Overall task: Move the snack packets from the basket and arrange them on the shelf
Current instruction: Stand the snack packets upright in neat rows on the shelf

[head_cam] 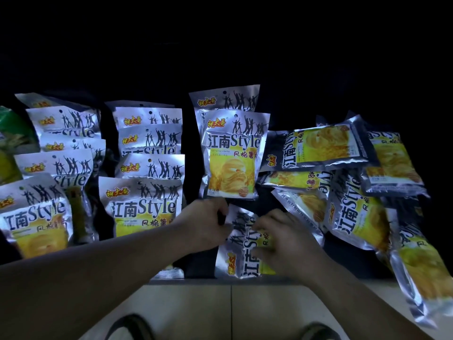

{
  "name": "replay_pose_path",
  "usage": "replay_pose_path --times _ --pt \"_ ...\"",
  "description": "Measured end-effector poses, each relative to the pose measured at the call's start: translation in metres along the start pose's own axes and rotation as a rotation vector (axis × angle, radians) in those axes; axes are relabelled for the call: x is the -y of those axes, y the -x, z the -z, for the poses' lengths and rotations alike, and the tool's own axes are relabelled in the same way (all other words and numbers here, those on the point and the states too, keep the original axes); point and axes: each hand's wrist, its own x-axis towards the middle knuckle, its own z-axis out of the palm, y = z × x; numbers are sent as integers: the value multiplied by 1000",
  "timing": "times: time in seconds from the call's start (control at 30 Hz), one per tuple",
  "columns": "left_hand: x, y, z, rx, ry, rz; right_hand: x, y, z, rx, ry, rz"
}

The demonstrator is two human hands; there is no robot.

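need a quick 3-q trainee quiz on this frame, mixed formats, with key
1. True or false: the left hand and the right hand both hold the same packet.
2. The loose packets to the right of it are: A) upright in rows; B) lying sideways in a heap; C) hanging from hooks.
3. How many upright packets show in the row just behind the held one?
Key: 1 true; 2 B; 3 two.
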Motion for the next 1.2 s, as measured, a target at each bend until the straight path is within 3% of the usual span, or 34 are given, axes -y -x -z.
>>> replay_pose_path --times 0.13,0.3,0.43,0.57,0.7,0.77,0.9,0.97,1.1,1.2 --pt "6 11 -13 123 269 38 2 7 -6 -144 -91 14" --pt "-11 9 26 -59 373 -129 5 3 1 -396 -481 -24" --pt "-27 5 74 -219 266 -299 23 -8 11 -371 -761 -37" --pt "-37 -4 92 -368 72 -378 34 -29 8 -385 -786 -90" --pt "-30 -5 98 -715 -59 -516 37 -50 14 -464 -800 -138" --pt "-23 3 84 -628 -18 -457 38 -60 19 -504 -800 -141" --pt "-5 13 28 -185 297 -110 37 -74 19 -535 -731 -129" --pt "5 12 9 -60 403 -56 36 -73 18 -517 -695 -144" --pt "15 6 -1 -45 413 -50 32 -62 17 -433 -594 -138" --pt "16 3 -5 -128 445 -39 33 -60 17 -391 -535 -118"
